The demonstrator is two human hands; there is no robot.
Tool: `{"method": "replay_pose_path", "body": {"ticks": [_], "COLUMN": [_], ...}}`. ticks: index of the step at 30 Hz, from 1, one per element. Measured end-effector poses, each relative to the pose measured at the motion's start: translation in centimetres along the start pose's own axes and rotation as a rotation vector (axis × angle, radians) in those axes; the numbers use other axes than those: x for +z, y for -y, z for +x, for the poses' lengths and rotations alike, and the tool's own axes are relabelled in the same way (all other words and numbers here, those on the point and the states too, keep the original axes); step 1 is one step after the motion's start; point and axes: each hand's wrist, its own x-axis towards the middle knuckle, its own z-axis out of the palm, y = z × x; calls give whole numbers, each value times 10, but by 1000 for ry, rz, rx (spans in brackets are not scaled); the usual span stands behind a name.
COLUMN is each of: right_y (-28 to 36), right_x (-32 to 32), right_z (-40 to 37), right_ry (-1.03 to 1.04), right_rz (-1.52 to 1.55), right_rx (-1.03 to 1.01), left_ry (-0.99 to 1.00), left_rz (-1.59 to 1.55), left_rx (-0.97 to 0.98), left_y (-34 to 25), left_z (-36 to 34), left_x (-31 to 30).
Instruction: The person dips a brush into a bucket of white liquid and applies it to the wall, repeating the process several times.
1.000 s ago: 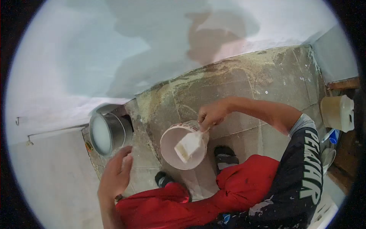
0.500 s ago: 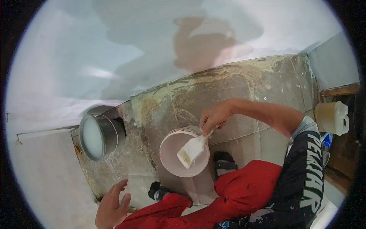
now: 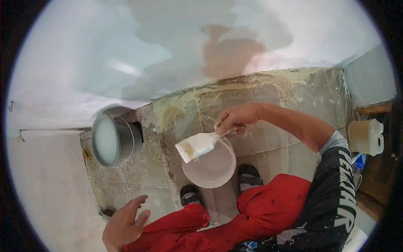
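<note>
Wall: the big pale wall (image 3: pixel 96 63) is on the far side of the floor (image 3: pixel 256 94).
Pail: the gray pail (image 3: pixel 126 140) is at the left, well apart from the brush (image 3: pixel 198 145).
Bucket: the bucket (image 3: pixel 212 173) is by the feet, near the middle, with the brush above its far left rim.
Right hand: this hand (image 3: pixel 236 121) grips the handle; its arm comes in from the right, bent, with the knuckles up.
Left hand: this hand (image 3: pixel 126 224) is open and holds nothing, near and left, farther from the brush.
Brush: it points left and a bit near from the right hand, tip out past the rim.
</note>
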Motion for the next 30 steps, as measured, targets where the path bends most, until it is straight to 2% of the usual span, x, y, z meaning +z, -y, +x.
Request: {"method": "replay_pose_path", "body": {"ticks": [2, 5, 7, 8, 10, 11, 13, 14, 15, 16, 17, 19, 21, 23, 24, 27, 30], "right_y": [2, -1, -11, -17, -32, -42, -70, -88, -109, -126, -136, -149, -161, -177, -190, -180, -175], "right_x": [-1, -5, -15, -17, -19, -21, -27, -33, -39, -44, -47, -56, -75, -102, -117, -116, -119], "right_z": [-6, -24, -44, -53, -70, -75, -78, -76, -69, -62, -55, -44, -40, -36, -33, -33, -27], "right_ry": [-9, -47, -73, -86, -464, -473, -912, -921, -1102, -1278, -1274, -1615, -1675, -1738, -1762, -1756, -1759], "right_rz": [39, 183, 273, 277, 261, 265, 320, 328, 303, 273, 281, 264, 255, 248, 203, 168, 175], "right_rx": [-52, -120, -360, -380, -530, -536, -376, -370, -395, -416, -405, -367, -305, -252, -214, -152, -132], "left_ry": [-9, 24, 46, 65, 44, 30, 4, -26, -13, 56, 123, 132, 130, 50, 49, 45, 92], "left_rz": [122, 62, 85, 98, 140, 152, 106, 54, 58, 92, 125, 110, 104, -100, -93, -24, -49], "left_rx": [41, 41, 79, 109, 120, 122, 153, 176, 178, 82, -19, -41, -53, 29, 27, 99, 37], "left_y": [0, -8, -10, -12, -17, -18, -14, -12, -10, -8, -4, 2, 9, 18, 18, 17, 14], "left_z": [12, 31, 44, 51, 57, 60, 70, 75, 76, 76, 75, 75, 77, 81, 83, 86, 90], "left_x": [-2, -6, -9, -13, -19, -18, -12, -10, -10, -12, -14, -16, -18, -17, -18, -20, -20]}}
